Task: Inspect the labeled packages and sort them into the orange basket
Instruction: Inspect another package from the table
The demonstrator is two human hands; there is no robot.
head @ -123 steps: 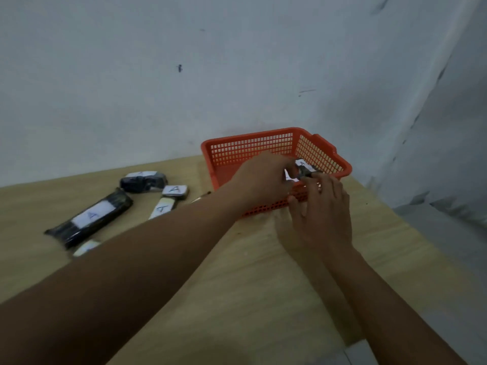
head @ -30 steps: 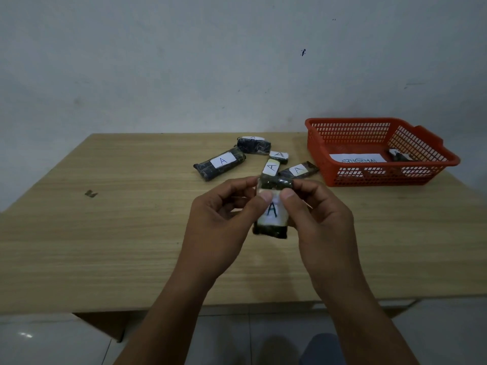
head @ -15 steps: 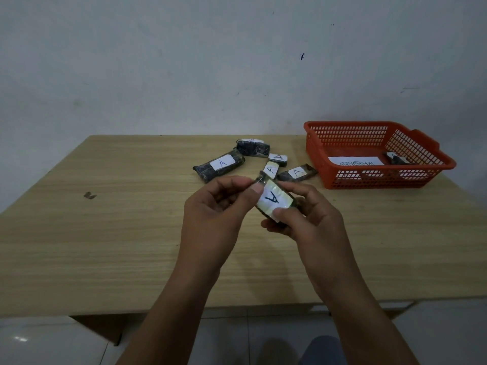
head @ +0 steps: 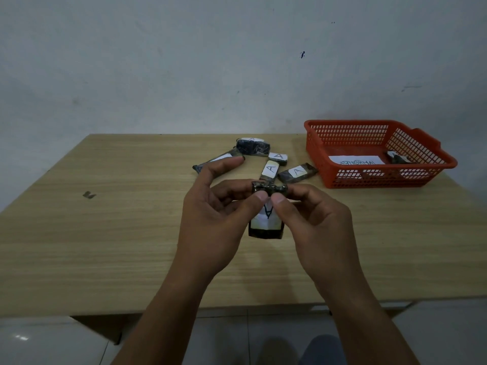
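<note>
A small dark wrapped package (head: 266, 223) with a white "A" label hangs upright above the table's middle. My left hand (head: 213, 206) and my right hand (head: 313, 219) both pinch its top edge between thumb and fingers. Behind them lie several more labeled dark packages: a long one (head: 210, 162) partly hidden by my left forefinger, a bulky one (head: 253, 146), and smaller ones (head: 277, 157), (head: 270, 170), (head: 297, 172). The orange basket (head: 316, 151) stands at the back right, holding a white paper slip (head: 355, 160) and one small package (head: 397, 158).
The wooden table (head: 105, 233) runs to a white wall behind. A small dark scrap (head: 89, 194) lies at the left. The table's front edge and tiled floor (head: 39, 341) show below my forearms.
The package has turned from tilted in my hands to hanging upright by its top edge. My right hand shifted from cradling it underneath to pinching the top beside my left thumb.
</note>
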